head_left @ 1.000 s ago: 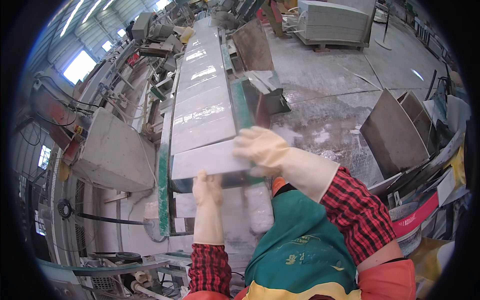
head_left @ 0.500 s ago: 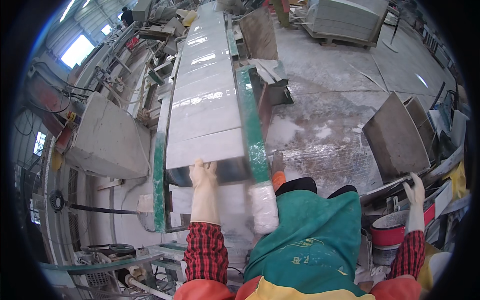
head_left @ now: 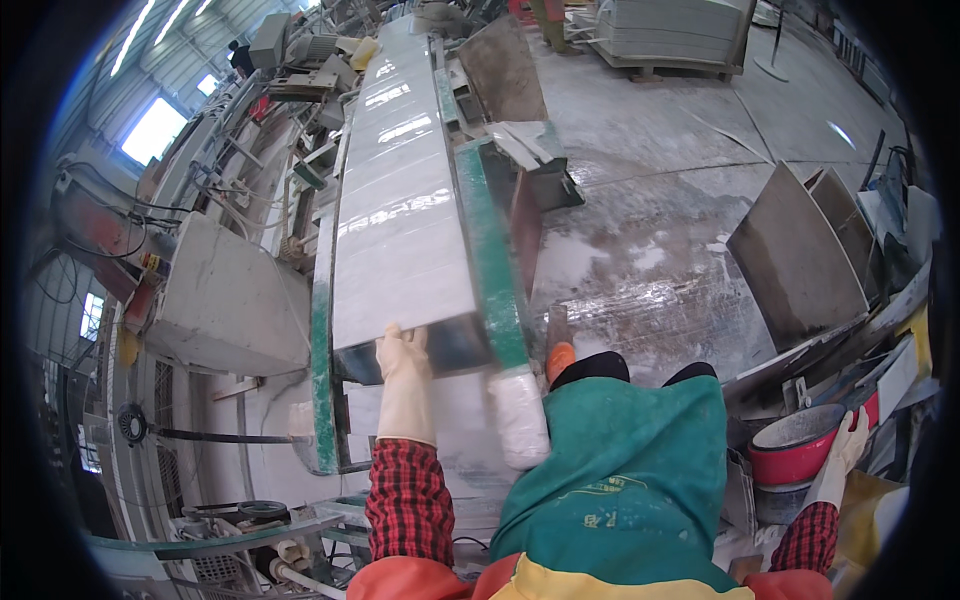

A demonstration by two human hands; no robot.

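A long grey polished stone slab (head_left: pixel 400 230) lies on a green-framed roller line (head_left: pixel 488 250) running away from me. My left hand (head_left: pixel 403 362), in a pale rubber glove, grips the slab's near end with its fingers laid over the top edge. Far out at the lower right, my gloved right hand (head_left: pixel 848 445) is at the rim of a red bucket (head_left: pixel 800 455); whether it grips the rim is unclear. A white roller end (head_left: pixel 520 415) sticks out just right of my left hand. My green apron (head_left: pixel 620 470) fills the lower middle.
More slabs follow along the line (head_left: pixel 395 90). A grey machine housing (head_left: pixel 220 300) stands at the left. Dark slabs (head_left: pixel 795 255) lean at the right beside the wet concrete floor (head_left: pixel 650 200). A stacked pallet (head_left: pixel 670 30) stands far back.
My right hand has left the slab's near end and swung out to the lower right, down to the red bucket. My left hand stays on the slab.
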